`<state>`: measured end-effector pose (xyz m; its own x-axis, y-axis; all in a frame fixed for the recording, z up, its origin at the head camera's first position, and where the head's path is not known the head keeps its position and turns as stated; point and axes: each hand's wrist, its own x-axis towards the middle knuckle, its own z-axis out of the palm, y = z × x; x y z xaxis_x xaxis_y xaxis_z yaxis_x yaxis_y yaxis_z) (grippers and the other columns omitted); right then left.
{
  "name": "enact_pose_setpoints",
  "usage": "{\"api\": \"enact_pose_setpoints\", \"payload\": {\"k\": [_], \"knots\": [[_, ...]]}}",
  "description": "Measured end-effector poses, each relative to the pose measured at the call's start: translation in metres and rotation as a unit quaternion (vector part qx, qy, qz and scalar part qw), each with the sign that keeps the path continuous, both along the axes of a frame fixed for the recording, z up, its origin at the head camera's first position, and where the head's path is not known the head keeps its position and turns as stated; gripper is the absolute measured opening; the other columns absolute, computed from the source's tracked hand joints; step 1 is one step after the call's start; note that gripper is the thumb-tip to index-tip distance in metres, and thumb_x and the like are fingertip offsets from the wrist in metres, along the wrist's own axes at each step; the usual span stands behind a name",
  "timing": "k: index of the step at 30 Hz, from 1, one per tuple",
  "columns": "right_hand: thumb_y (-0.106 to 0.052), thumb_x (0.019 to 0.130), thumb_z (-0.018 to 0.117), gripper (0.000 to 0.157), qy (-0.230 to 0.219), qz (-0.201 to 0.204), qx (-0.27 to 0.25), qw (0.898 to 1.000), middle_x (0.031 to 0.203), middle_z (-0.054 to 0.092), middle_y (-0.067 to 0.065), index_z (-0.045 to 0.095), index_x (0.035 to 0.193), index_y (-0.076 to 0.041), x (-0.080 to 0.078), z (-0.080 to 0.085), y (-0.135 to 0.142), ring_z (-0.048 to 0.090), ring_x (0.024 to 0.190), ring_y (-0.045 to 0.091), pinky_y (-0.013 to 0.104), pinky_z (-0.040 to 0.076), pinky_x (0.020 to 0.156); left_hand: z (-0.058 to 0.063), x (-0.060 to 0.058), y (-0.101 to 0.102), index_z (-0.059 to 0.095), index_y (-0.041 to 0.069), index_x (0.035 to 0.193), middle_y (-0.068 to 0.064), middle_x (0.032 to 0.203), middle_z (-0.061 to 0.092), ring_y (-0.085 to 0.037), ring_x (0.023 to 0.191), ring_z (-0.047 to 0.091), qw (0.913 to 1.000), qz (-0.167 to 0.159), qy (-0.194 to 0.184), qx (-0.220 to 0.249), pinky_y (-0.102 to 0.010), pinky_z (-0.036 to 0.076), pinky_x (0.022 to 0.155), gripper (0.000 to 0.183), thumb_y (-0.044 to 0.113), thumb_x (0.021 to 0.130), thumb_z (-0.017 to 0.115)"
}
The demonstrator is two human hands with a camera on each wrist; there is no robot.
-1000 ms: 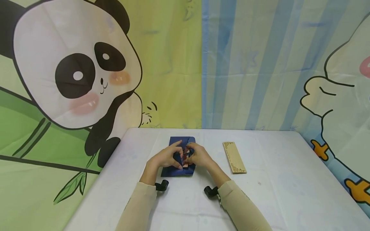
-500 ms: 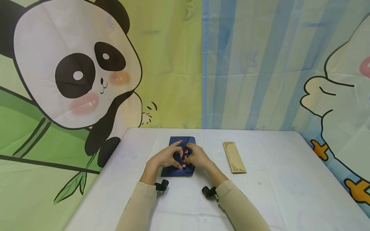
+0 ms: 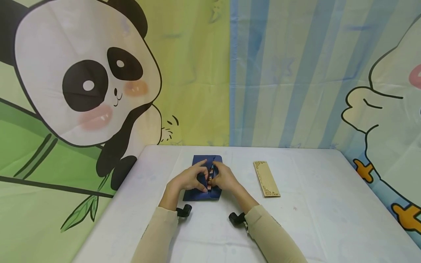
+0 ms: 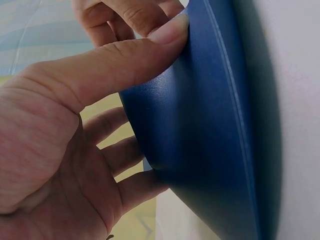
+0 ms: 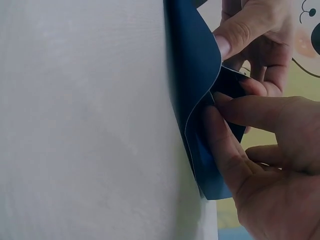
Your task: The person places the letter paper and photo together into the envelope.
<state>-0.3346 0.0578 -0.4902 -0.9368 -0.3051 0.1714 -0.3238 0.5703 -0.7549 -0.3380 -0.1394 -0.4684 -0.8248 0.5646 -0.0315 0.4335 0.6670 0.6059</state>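
A dark blue envelope lies at the left-centre of the white table, its opening spread apart. My left hand pinches one edge of the opening, with the thumb on the near face as the left wrist view shows; the envelope's blue wall bows outward. Between my hands a narrow colourful card sits in the opening, mostly hidden inside. My right hand pinches it, thumb and forefinger reaching into the gap. In the right wrist view these fingers are partly covered by the envelope, and the card cannot be made out.
To the right of the envelope lies a long tan card with an ornate brown border. The white table extends to both sides. Behind it hangs a cloth with a panda print.
The colourful card has gone deeper into the envelope and shows less. My right hand has shifted slightly left with it. My left hand and the tan card stay put.
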Motion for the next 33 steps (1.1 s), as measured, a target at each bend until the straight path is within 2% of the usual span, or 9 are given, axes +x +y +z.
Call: {"api": "enact_pose_setpoints", "payload": {"k": [5, 14, 22, 25, 29, 33], "knots": [[-0.008, 0.074, 0.080, 0.084, -0.002, 0.003, 0.005, 1.000, 0.147, 0.041, 0.017, 0.036, 0.145, -0.001, 0.001, -0.002, -0.002, 0.036, 0.136, 0.033, 0.048, 0.034, 0.108, 0.000, 0.000, 0.000, 0.057, 0.024, 0.087, -0.001, 0.161, 0.013, -0.033, 0.144, 0.019, 1.0000, 0.002, -0.003, 0.001, -0.053, 0.032, 0.108, 0.041, 0.028, 0.064, 0.090], [-0.010, 0.074, 0.081, 0.083, -0.002, 0.004, 0.015, 1.000, 0.146, 0.041, 0.019, 0.037, 0.143, 0.003, -0.001, -0.004, -0.004, 0.037, 0.136, 0.033, 0.047, 0.033, 0.109, -0.001, 0.001, -0.001, 0.057, 0.025, 0.085, 0.000, 0.160, 0.014, -0.033, 0.144, 0.017, 1.0000, 0.006, -0.004, 0.001, -0.054, 0.030, 0.109, 0.040, 0.028, 0.063, 0.090], [-0.013, 0.072, 0.085, 0.082, 0.026, -0.006, 0.037, 0.999, 0.143, 0.045, 0.020, 0.042, 0.139, 0.006, 0.000, -0.001, -0.001, 0.041, 0.132, 0.034, 0.046, 0.036, 0.107, -0.002, -0.001, 0.000, 0.057, 0.026, 0.086, 0.000, 0.161, 0.013, -0.033, 0.144, 0.017, 1.0000, 0.004, -0.006, 0.003, -0.054, 0.030, 0.109, 0.040, 0.028, 0.064, 0.090], [-0.013, 0.071, 0.085, 0.080, 0.038, -0.001, 0.035, 0.999, 0.141, 0.046, 0.021, 0.044, 0.137, 0.007, 0.002, 0.003, 0.001, 0.053, 0.118, 0.035, 0.044, 0.044, 0.099, -0.001, -0.001, 0.000, 0.057, 0.025, 0.087, -0.001, 0.161, 0.013, -0.033, 0.144, 0.018, 1.0000, 0.005, -0.005, 0.003, -0.054, 0.031, 0.108, 0.040, 0.027, 0.065, 0.090], [-0.015, 0.072, 0.085, 0.084, 0.035, -0.006, 0.050, 0.998, 0.146, 0.039, 0.021, 0.041, 0.141, 0.005, 0.006, 0.008, 0.006, 0.058, 0.104, 0.028, 0.038, 0.049, 0.087, 0.000, 0.000, 0.000, 0.058, 0.024, 0.087, -0.002, 0.161, 0.013, -0.035, 0.144, 0.018, 1.0000, 0.000, -0.005, 0.004, -0.056, 0.030, 0.108, 0.039, 0.028, 0.065, 0.089], [-0.016, 0.072, 0.085, 0.090, 0.034, -0.019, 0.075, 0.996, 0.152, 0.031, 0.019, 0.036, 0.145, 0.002, 0.010, 0.012, 0.011, 0.059, 0.092, 0.020, 0.033, 0.050, 0.078, 0.000, 0.000, -0.001, 0.058, 0.024, 0.087, -0.002, 0.161, 0.013, -0.035, 0.144, 0.018, 1.0000, -0.001, -0.002, 0.002, -0.056, 0.030, 0.108, 0.039, 0.028, 0.065, 0.089]]}}
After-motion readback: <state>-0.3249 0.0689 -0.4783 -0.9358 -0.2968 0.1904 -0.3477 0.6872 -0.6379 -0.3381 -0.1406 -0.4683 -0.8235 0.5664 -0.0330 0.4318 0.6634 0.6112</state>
